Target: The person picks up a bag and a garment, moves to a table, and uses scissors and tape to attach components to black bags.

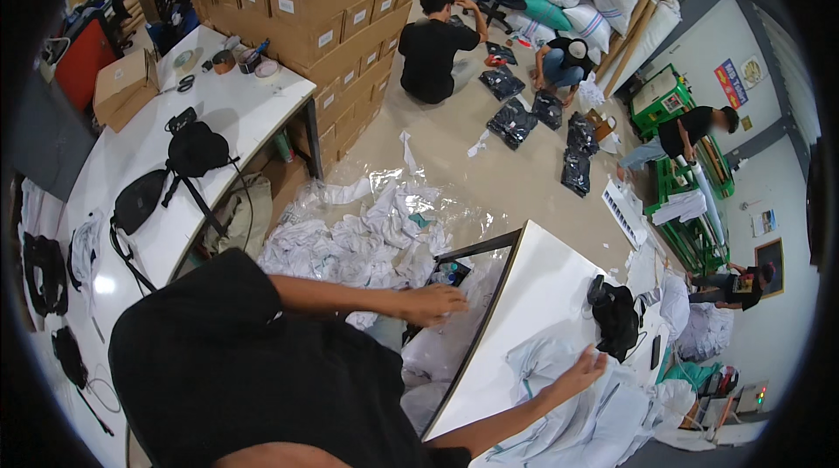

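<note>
Your left hand hangs over the gap beside the counter, grip loose, holding nothing I can see. Right hand lies spread flat on the white garments (counter's right end), fingers open.

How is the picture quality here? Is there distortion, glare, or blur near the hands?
Head view: strong fisheye bending, so the white table edge curves and a black rim darkens the corners. Even indoor light, soft shadows. Glare shows on the long white desk at left and on the clear plastic sheet on the floor. The left hand and right hand look slightly soft, not badly blurred.
</note>
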